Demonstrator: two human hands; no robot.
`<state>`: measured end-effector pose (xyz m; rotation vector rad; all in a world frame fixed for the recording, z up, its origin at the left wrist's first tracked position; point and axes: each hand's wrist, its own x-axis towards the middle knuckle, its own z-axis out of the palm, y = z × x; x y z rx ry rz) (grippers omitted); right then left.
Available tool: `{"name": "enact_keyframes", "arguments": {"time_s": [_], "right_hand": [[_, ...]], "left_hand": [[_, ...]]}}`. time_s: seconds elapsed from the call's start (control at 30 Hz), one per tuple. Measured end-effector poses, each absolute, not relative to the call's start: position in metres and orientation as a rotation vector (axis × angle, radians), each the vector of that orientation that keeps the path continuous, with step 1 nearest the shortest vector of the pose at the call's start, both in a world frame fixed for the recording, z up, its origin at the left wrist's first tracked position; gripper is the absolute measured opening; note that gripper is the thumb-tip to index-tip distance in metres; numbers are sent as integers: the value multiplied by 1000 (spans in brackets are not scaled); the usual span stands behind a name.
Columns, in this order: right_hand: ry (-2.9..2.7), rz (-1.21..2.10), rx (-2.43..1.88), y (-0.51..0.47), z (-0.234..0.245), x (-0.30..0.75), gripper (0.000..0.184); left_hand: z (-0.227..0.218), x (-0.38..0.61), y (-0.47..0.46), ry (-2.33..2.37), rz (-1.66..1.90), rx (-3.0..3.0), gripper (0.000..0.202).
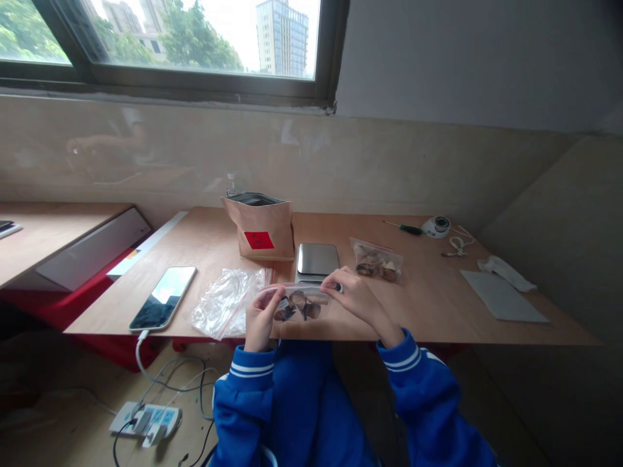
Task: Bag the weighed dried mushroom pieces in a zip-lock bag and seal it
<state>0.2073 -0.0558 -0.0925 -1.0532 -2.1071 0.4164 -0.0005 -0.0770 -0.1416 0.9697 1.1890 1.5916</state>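
Note:
Between my two hands is a clear zip bag [302, 307] with several brown dried pieces inside, held near the table's front edge. My left hand [261, 318] pinches its left top corner. At the right end of the zip strip, the fingers of my right hand [354, 297] are closed on the bag. Just behind it sits a small digital scale [317, 261], its lower part hidden by the bag and my hand. A second filled zip bag [376, 262] lies right of the scale. Left of my left hand is a pile of clear zip bags [228, 302].
A brown paper pouch [263, 227] with a red label stands at the back, its top open. A phone [164, 298] on a cable lies left. Farther right are a screwdriver [405, 228], a white dome camera [436, 227] and a grey sheet [502, 296]. A power strip [146, 420] is on the floor.

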Motion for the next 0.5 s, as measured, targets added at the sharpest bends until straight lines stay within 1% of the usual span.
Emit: {"name": "enact_keyframes", "arguments": {"time_s": [0.27, 0.37, 0.5], "right_hand": [[-1508, 994, -978, -66, -109, 188, 23], [-1315, 1050, -976, -73, -117, 180, 25], [-1174, 990, -1000, -80, -130, 175, 25]], "left_hand": [[-138, 3, -81, 1175, 1620, 875, 35], [-134, 10, -84, 1133, 1601, 880, 33], [-137, 15, -85, 1106, 1595, 920, 28]]}}
